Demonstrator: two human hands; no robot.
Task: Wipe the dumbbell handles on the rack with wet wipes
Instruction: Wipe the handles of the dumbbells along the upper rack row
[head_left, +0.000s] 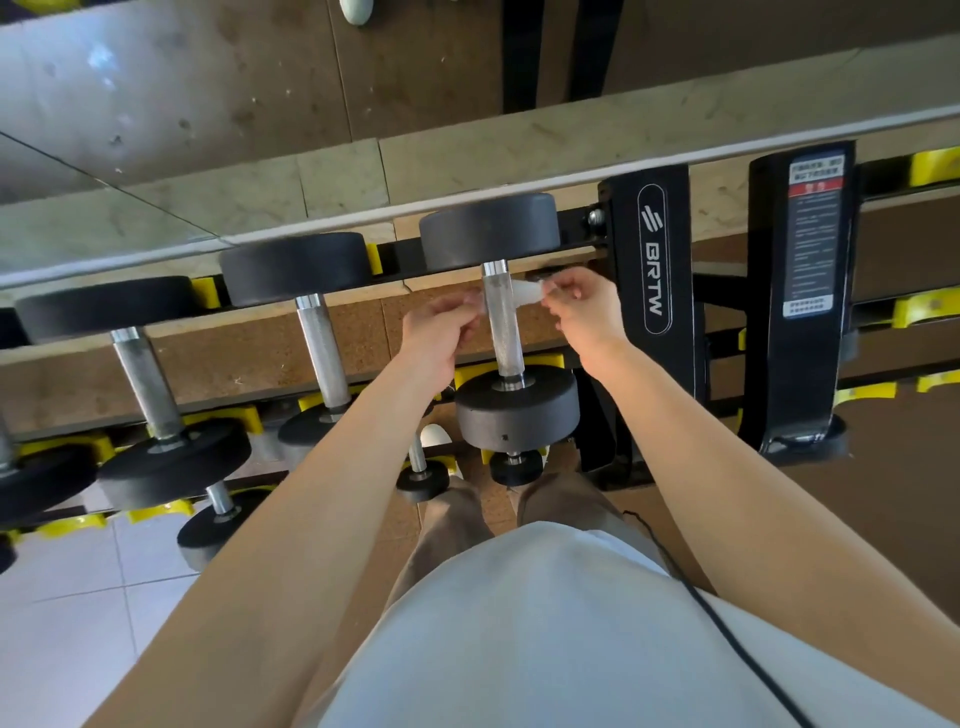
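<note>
A black dumbbell lies on the top rack tier with its knurled steel handle (500, 322) pointing toward me. A white wet wipe (525, 290) runs behind the handle. My right hand (587, 306) pinches the wipe's right end, just right of the handle. My left hand (439, 332) is closed on the left side of the handle, where the wipe's other end is mostly hidden by my fingers. Two more dumbbells with steel handles (319, 343) (145, 382) lie to the left on the same tier.
The black rack upright (652, 260) marked BRTW stands just right of my right hand, with a second upright (808, 249) carrying a label further right. Yellow cradles (234, 415) and smaller dumbbells (423, 475) fill the lower tiers. A mirror runs along the wall behind.
</note>
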